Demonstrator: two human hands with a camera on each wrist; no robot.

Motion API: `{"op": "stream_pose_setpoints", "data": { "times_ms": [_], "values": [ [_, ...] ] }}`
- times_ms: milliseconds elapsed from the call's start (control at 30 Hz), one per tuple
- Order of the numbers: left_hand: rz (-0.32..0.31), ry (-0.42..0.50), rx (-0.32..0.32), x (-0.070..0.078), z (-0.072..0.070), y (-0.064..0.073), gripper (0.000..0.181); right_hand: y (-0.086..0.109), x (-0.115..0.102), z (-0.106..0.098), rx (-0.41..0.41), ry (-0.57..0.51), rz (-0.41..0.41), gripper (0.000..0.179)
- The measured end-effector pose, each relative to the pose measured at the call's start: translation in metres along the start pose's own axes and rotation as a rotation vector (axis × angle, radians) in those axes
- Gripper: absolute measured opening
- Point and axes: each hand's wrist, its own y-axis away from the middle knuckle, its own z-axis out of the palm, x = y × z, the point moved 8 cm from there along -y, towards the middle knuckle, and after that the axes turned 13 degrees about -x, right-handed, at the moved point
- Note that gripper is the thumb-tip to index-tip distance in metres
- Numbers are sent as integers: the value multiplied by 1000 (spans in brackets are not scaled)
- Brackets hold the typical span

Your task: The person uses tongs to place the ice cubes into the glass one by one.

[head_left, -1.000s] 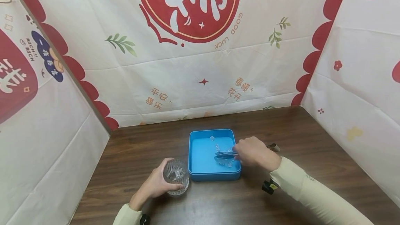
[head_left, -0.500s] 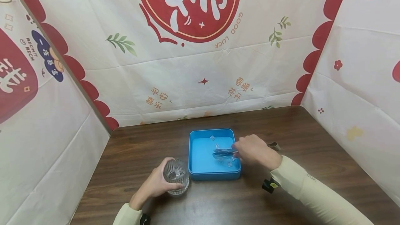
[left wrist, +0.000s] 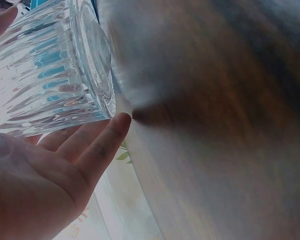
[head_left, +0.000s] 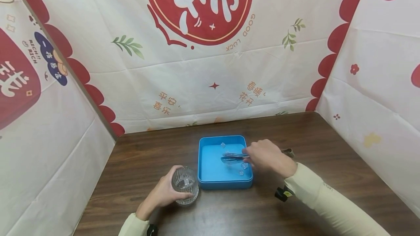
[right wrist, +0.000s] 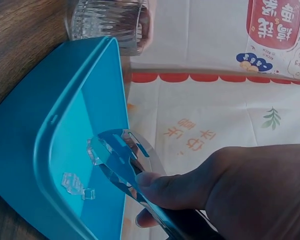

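My left hand [head_left: 164, 191] holds a clear ribbed drinking glass [head_left: 185, 187] upright on the table, thumb and fingers around its sides. A few clear pieces show inside the glass. My right hand [head_left: 267, 158] grips metal tongs [head_left: 233, 158], their ends reaching into a shallow blue box [head_left: 226, 185]. In the right wrist view the thumb presses along the tongs [right wrist: 121, 157], and a clear cube [right wrist: 92, 151] shows right at their tips. More clear ice-like cubes [head_left: 241, 173] lie in the box near its right side. Another small cube [head_left: 223, 144] lies near the far wall.
The box stands just right of the glass on a dark wooden table [head_left: 147, 148]. Printed white cloth walls [head_left: 197, 83] rise behind the table and at both sides. The tongs' bent end [head_left: 288, 153] sticks out behind the right hand.
The tongs have shifted a little left and towards the far side within the box, the right hand moving slightly with them. My left hand and the glass have stayed in place.
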Motion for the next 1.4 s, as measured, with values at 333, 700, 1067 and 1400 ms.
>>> {"op": "stream_pose_setpoints", "data": {
  "times_ms": [333,700,1067,1400],
  "values": [
    [5,3,-2,0,0,0,94,1,-7,-9,49,32,-44,25],
    [3,4,-1,-1,0,0,93,2,-14,-22,103,64,-64,21],
    [0,11,-3,-2,0,-1,93,3,-18,-30,145,71,-78,21],
    [-3,5,3,-1,-1,1,94,5,-31,-42,205,66,-111,20]
  ]
}}
